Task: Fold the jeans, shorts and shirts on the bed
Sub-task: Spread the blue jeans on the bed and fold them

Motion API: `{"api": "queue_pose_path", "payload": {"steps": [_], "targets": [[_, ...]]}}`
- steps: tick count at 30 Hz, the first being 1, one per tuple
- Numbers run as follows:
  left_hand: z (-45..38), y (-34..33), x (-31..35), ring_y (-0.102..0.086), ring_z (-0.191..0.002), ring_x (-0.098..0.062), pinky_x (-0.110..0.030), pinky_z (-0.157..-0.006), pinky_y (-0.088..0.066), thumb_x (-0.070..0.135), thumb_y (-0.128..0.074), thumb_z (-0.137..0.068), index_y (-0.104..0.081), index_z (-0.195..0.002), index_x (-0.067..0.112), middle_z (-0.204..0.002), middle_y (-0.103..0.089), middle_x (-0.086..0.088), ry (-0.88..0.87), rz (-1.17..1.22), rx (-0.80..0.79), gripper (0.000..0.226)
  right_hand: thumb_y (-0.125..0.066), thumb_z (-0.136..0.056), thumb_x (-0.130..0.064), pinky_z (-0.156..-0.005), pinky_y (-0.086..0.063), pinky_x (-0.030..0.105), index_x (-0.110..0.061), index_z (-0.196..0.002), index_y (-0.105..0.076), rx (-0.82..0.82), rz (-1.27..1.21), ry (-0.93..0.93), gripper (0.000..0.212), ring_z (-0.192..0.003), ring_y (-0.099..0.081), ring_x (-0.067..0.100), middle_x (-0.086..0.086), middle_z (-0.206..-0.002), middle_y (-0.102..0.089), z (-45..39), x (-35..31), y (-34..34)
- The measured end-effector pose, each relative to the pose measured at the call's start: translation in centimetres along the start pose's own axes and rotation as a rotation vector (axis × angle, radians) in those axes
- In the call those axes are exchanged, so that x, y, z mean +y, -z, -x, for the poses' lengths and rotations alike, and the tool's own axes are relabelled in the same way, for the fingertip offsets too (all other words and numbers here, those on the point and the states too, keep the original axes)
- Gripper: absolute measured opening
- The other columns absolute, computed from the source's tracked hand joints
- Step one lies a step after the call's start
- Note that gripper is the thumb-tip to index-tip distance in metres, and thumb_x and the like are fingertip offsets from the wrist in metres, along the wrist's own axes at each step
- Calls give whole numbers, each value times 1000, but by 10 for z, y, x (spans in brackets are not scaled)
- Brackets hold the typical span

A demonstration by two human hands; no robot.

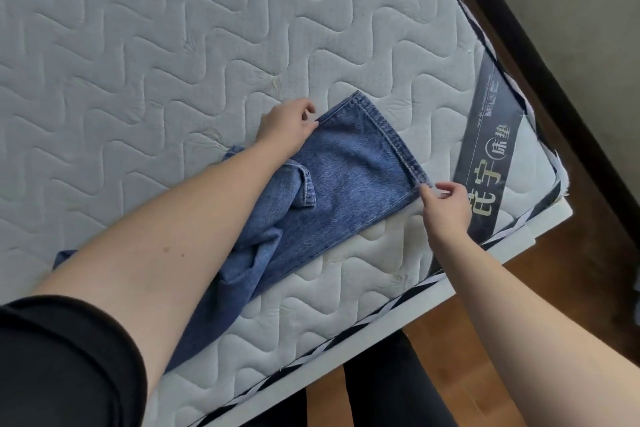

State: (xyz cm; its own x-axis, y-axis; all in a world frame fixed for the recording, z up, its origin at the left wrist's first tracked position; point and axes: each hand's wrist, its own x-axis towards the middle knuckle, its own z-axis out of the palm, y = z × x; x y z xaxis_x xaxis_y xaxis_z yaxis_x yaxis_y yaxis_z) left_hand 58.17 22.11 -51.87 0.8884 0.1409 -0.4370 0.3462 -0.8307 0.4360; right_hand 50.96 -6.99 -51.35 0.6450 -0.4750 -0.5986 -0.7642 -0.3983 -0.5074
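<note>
Blue denim jeans (346, 170) lie on the quilted white mattress (156, 45), near its front right corner, partly bunched under my left forearm. The stitched leg hem runs between my two hands. My left hand (287, 125) pinches the far end of that hem. My right hand (446, 204) pinches the near end, close to the mattress label. The lower part of the jeans is hidden behind my left arm.
A dark label band with characters (491, 156) crosses the mattress corner. The mattress front edge (346, 340) runs diagonally, with wooden floor (519, 288) below it. A dark bed frame (554, 80) borders the right side. My dark-clad legs (391, 388) stand by the edge.
</note>
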Motion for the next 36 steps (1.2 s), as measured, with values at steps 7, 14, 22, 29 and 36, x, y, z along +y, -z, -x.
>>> {"api": "queue_pose_path", "payload": {"steps": [7,14,22,29,36], "targets": [[44,30,-90,-49,-121,-40,-46,-98,-40,41,-58,-92,-51,-130,14,-133,-51,-18,371,-99,145,47,-64,-91,-24,-60,-40,6,-21,-100,-62,-254,44,310,11,-72,-58,9,-12,-77,-61,67,-10,-50],[85,27,-123,-58,-61,-16,-24,-53,-40,42,-77,-80,-66,-73,15,-63,-62,4,477,248,-35,30,-65,-90,-39,-95,-41,30,-18,-143,-39,-542,263,270,62,-120,-54,20,-1,-129,-59,105,-35,-130],[106,45,-104,-67,-87,-19,-38,-85,-53,23,-64,-92,-62,-105,20,-93,-72,0,73,506,18,13,-68,-89,-26,-80,-50,36,-11,-97,-66,-545,138,304,18,-85,-65,18,8,-93,-72,110,-40,-97],[78,44,-45,-68,-92,-18,-38,-87,-53,28,-63,-92,-67,-100,22,-96,-73,2,-21,502,7,10,-63,-94,-27,-66,-51,38,-11,-90,-63,-395,60,374,17,-60,-60,15,1,-72,-64,85,-36,-29],[24,20,31,-54,-76,-15,-25,-67,-34,33,-69,-87,-61,-83,25,-74,-58,10,-128,201,22,12,-62,-91,-44,-52,-32,30,-19,-71,-54,-135,160,306,33,-59,-50,13,-3,-64,-55,27,-28,26]]}}
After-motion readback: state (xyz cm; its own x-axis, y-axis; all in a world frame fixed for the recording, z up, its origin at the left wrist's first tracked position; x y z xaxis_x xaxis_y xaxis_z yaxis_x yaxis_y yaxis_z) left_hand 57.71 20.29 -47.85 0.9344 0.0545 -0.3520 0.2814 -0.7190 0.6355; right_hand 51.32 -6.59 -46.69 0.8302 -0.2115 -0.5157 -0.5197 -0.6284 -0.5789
